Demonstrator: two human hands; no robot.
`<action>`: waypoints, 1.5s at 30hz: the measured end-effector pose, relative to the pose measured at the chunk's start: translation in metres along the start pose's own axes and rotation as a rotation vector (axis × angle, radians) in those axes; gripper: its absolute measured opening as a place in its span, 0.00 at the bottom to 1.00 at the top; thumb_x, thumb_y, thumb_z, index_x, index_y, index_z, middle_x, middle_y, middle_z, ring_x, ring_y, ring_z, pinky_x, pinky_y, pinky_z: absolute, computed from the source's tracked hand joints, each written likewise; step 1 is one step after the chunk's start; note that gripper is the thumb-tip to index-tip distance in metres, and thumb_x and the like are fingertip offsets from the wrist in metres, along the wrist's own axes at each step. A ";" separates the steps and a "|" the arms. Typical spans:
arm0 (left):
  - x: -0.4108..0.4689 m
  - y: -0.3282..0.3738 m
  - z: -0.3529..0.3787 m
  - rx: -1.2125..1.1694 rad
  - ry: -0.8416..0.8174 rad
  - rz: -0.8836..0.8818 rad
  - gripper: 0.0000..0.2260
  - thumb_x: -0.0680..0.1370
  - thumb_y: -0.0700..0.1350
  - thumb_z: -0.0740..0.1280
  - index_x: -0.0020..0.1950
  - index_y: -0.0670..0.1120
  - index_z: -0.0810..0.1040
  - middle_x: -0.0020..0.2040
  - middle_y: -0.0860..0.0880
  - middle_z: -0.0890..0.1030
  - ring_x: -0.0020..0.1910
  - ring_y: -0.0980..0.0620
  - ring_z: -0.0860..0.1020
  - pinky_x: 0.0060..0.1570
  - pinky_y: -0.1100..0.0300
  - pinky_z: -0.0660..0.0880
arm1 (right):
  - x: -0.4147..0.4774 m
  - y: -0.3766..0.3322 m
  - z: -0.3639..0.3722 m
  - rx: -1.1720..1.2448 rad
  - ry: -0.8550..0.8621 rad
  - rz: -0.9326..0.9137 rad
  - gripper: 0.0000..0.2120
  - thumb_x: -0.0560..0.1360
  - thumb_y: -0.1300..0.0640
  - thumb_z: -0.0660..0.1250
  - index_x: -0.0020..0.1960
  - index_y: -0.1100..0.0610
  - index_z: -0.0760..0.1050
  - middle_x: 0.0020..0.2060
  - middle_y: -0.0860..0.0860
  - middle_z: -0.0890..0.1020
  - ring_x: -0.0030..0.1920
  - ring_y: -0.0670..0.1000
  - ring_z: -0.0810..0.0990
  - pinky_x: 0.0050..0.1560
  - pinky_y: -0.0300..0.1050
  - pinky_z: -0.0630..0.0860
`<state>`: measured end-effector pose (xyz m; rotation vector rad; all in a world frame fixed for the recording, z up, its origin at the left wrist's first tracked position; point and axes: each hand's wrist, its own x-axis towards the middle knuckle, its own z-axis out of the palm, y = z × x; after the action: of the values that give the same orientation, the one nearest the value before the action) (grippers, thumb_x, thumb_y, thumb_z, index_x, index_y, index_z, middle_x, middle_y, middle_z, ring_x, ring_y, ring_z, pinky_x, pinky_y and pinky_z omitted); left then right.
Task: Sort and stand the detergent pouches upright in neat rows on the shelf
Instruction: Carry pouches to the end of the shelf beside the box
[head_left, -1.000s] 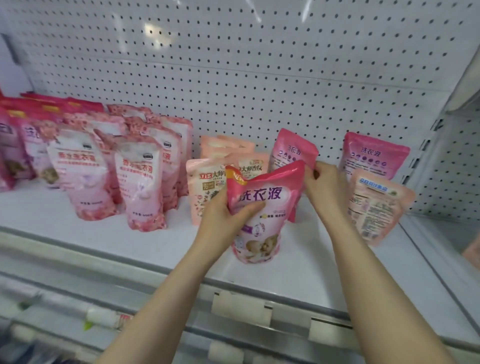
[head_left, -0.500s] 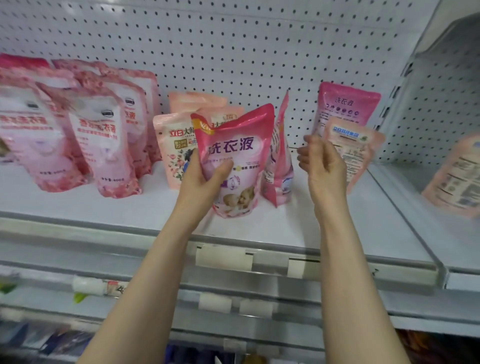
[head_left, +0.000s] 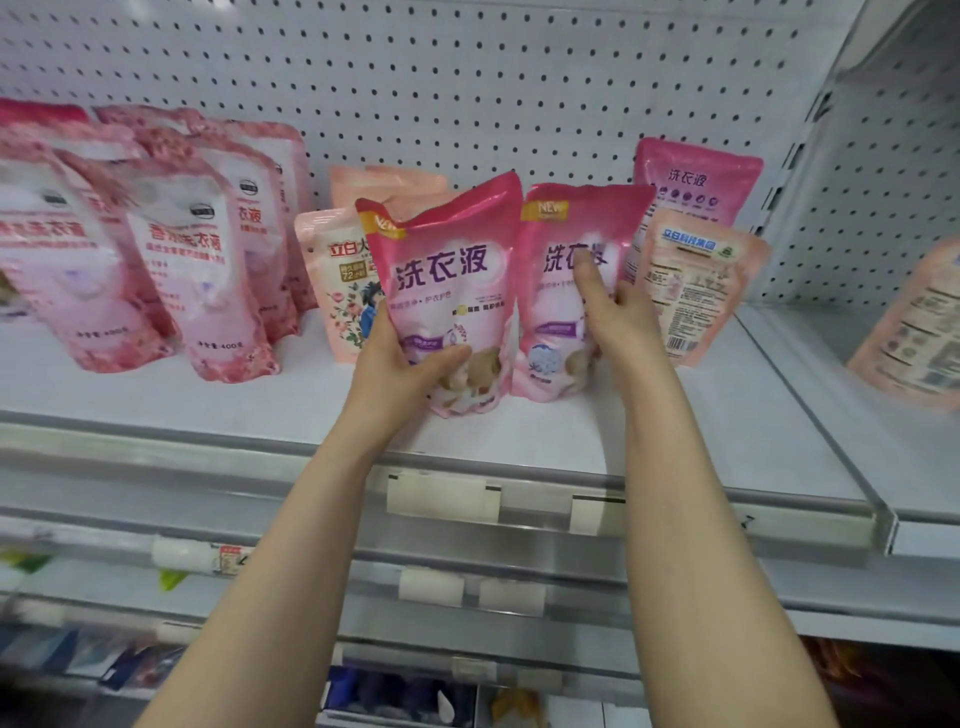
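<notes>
Left hand (head_left: 400, 369) grips left pouch (head_left: 452, 270) low; right hand (head_left: 621, 322) holds right pouch (head_left: 556, 312), thumb across front. We see both pouches side by side near shelf (head_left: 675, 426) front edge, long axes roughly upright.

left pouch (head_left: 447, 291) just beside right pouch (head_left: 558, 322) | both at shelf (head_left: 260, 410) front | pouch rows (head_left: 197, 270) further left | pegboard (head_left: 467, 78) behind

Two matching deep-pink pouches sit side by side on the shelf (head_left: 260, 400). The left pink pouch (head_left: 447, 291) is tilted, with the left hand (head_left: 400, 369) gripping its base. The right pink pouch (head_left: 545, 312) is upright, pinched by the right hand (head_left: 618, 322). Pale rose pouches (head_left: 202, 270) stand in rows at far left.
</notes>
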<state>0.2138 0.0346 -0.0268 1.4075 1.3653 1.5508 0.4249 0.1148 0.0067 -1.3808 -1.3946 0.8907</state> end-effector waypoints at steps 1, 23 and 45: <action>0.001 -0.002 0.000 -0.008 0.023 -0.003 0.29 0.70 0.42 0.77 0.68 0.47 0.70 0.58 0.50 0.82 0.56 0.52 0.81 0.55 0.49 0.80 | -0.005 0.006 -0.003 0.043 0.036 -0.027 0.32 0.66 0.23 0.63 0.57 0.46 0.76 0.55 0.45 0.82 0.58 0.51 0.81 0.65 0.57 0.76; -0.037 0.015 -0.030 -0.161 0.267 0.020 0.18 0.73 0.45 0.74 0.62 0.47 0.76 0.52 0.48 0.84 0.49 0.48 0.84 0.46 0.52 0.82 | -0.051 0.004 0.004 0.713 -0.168 -0.006 0.19 0.71 0.58 0.77 0.57 0.42 0.78 0.51 0.49 0.87 0.50 0.54 0.87 0.46 0.52 0.84; -0.148 0.007 -0.382 -0.089 0.289 0.073 0.18 0.73 0.47 0.74 0.62 0.53 0.75 0.54 0.52 0.84 0.51 0.52 0.83 0.45 0.59 0.81 | -0.248 -0.118 0.274 0.680 -0.137 -0.185 0.25 0.69 0.64 0.78 0.62 0.51 0.76 0.53 0.49 0.86 0.52 0.52 0.86 0.48 0.53 0.84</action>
<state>-0.1157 -0.2086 -0.0237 1.2262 1.4022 1.8972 0.1079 -0.1086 0.0079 -0.6761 -1.1363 1.2054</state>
